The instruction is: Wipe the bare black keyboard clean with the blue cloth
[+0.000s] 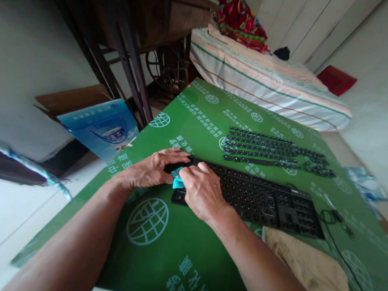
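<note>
A black computer keyboard (249,195) with its keycaps off lies on the green tabletop (144,263). At the keyboard's upper left end, my left hand (152,167) holds it, fingers stretched along the far edge and thumb close to the near side. My right hand (203,189) is closed on a small teal cloth (178,181), pressed against the left part of the keyboard. Its fingertips and part of the cloth are hidden by the hand. Beyond the keyboard, loose black keycaps (261,148) lie in several rows.
A tan cloth (304,262) lies near the keyboard's right end. A thin tool (339,216) and the black cable (343,259) are on the right. A blue box (101,126) stands left of the table; a bed (264,84) is behind it.
</note>
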Motion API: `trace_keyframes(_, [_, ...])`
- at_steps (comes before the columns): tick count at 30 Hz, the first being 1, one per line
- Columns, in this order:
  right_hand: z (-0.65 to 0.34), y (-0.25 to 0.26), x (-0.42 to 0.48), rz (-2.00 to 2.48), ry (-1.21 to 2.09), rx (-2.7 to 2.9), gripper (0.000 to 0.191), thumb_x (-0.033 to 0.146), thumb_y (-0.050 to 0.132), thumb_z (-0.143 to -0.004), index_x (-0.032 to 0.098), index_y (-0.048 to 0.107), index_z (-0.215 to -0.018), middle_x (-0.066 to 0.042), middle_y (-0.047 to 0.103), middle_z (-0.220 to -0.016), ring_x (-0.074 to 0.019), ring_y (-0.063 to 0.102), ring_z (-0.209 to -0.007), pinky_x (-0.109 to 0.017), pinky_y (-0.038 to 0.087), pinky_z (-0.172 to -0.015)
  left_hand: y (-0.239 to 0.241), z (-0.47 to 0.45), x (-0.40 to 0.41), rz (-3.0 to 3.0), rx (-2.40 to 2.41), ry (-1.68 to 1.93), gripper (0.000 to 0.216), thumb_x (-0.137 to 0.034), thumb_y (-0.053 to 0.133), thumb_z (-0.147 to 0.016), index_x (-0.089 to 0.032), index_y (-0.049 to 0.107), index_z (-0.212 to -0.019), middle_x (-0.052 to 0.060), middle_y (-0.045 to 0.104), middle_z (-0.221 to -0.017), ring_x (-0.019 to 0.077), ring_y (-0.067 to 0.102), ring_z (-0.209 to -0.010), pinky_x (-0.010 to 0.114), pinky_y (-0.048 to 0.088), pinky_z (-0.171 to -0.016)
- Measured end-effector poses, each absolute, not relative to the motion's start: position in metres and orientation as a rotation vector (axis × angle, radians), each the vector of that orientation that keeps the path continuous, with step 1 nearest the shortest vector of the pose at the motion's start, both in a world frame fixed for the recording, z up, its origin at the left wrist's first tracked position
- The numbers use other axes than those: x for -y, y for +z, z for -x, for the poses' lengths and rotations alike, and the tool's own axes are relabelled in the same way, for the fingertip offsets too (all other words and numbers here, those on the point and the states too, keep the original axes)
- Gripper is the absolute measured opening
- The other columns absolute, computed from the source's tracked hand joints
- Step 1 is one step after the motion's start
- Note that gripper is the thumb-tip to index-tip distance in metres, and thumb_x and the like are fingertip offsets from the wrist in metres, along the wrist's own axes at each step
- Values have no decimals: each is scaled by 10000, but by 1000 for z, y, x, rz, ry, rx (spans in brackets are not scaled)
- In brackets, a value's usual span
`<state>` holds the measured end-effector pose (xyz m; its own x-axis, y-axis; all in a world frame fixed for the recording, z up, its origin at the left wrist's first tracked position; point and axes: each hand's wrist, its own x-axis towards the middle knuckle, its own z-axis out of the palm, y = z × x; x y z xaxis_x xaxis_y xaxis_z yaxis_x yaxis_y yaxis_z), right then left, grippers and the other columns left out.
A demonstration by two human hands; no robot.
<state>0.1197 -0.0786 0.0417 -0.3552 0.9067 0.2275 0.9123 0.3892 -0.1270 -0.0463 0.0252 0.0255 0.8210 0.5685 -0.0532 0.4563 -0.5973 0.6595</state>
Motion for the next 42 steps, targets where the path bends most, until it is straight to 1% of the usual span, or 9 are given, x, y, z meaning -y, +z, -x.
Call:
trace_keyframes(6, [-117,39,79,1661,-80,2305,136,77,482,-863,178,573,-856,-53,630,-811,-201,511,-808,-304,392,-724,25,46,-28,-2318,-747,187,613,-418,637,-739,-246,499,-1310,61,470,-1424,290,243,-1405,493,190,-1143])
trace_keyframes(10, [-113,40,83,1660,-75,2308,169,95,446,-892,177,584,-837,-55,636,-795,-202,516,-792,-304,399,-725,22,48,-30,-2317,-710,186,612,-352,636,-739,-264,480,-1324,47,448,-1443,281,229,-1412,507,181,-1144])
trace_keyframes(14, [-118,39,91,1588,57,2266,200,33,474,-829,187,598,-802,-32,644,-757,-180,536,-765,-277,416,-715,22,49,-28,-2311,-731,195,600,-333,644,-739,-255,493,-1315,47,456,-1437,278,234,-1410,490,193,-1145])
trace_keyframes(17, [-131,39,94,1571,296,2007,265,-7,495,-741,193,634,-846,-17,683,-832,-153,583,-790,-243,437,-714,25,47,-23,-2295,-738,191,612,-347,655,-740,-252,486,-1320,39,457,-1436,262,235,-1410,471,187,-1150])
trace_keyframes(19, [-142,40,93,1611,405,1751,298,23,517,-716,191,654,-922,-11,694,-834,-144,606,-745,-239,448,-689,27,46,-20,-2280,-758,211,608,-369,667,-734,-260,498,-1308,26,445,-1446,252,230,-1411,463,186,-1151])
trace_keyframes(23, [-154,43,89,1679,398,1547,236,88,525,-723,186,667,-884,-12,682,-781,-155,608,-697,-255,449,-650,27,45,-16,-2259,-755,208,579,-347,671,-733,-277,518,-1287,1,444,-1447,236,224,-1413,436,173,-1156])
trace_keyframes(29, [-132,39,94,1621,256,1880,351,-2,467,-726,182,673,-942,-64,702,-890,-184,603,-817,-283,460,-760,23,46,-18,-2252,-736,244,614,-308,689,-707,-280,512,-1295,5,463,-1432,246,245,-1405,440,187,-1150])
trace_keyframes(33, [-125,38,102,1588,182,2144,307,-21,443,-778,181,661,-857,-69,693,-858,-202,556,-839,-284,443,-745,20,46,-20,-2265,-683,265,607,-273,680,-707,-260,518,-1292,25,473,-1424,240,286,-1390,434,192,-1150])
trace_keyframes(42, [-117,40,111,1597,17,2267,210,38,476,-844,170,630,-792,-66,653,-776,-214,518,-800,-306,422,-716,18,45,-18,-2271,-709,289,607,-227,686,-695,-277,528,-1279,10,479,-1419,238,274,-1395,442,197,-1148])
